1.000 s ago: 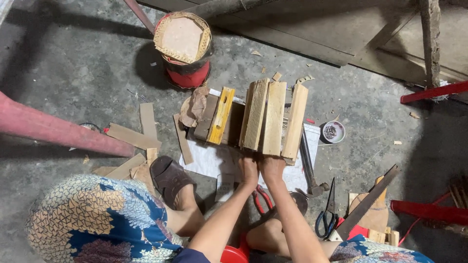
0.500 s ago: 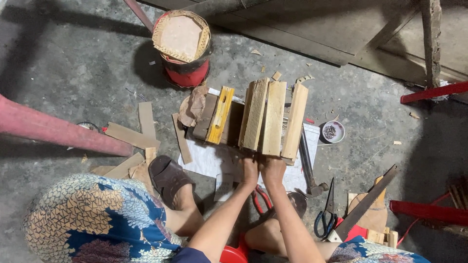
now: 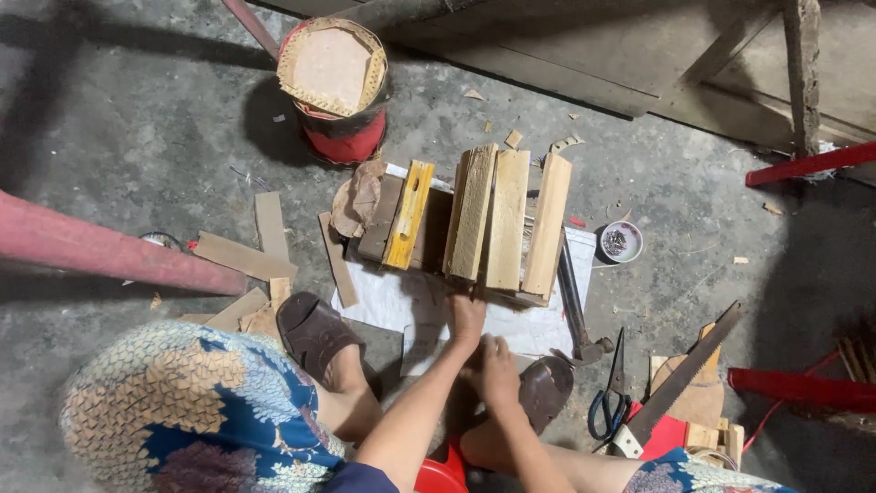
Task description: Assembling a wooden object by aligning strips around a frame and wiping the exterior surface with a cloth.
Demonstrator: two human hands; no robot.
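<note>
Three pale wooden slats (image 3: 507, 219) lie side by side across a low wooden frame, with a yellow slat (image 3: 408, 215) and a dark board (image 3: 379, 219) to their left. A white paper sheet (image 3: 392, 306) lies under them. My left hand (image 3: 466, 316) rests with fingers apart at the near end of the slats, touching the paper just below them. My right hand (image 3: 497, 365) is further back, empty, hovering beside my brown sandal (image 3: 546, 388).
A hammer (image 3: 577, 310), black-handled scissors (image 3: 610, 402) and a handsaw (image 3: 684, 379) lie to the right. A small bowl of nails (image 3: 623, 242) stands right of the slats. A red bucket (image 3: 338, 91) is behind, a red pipe (image 3: 109, 251) and wood strips (image 3: 242, 256) to the left.
My right hand has drawn back from the slats' near ends toward my foot. My left hand stays at the slats.
</note>
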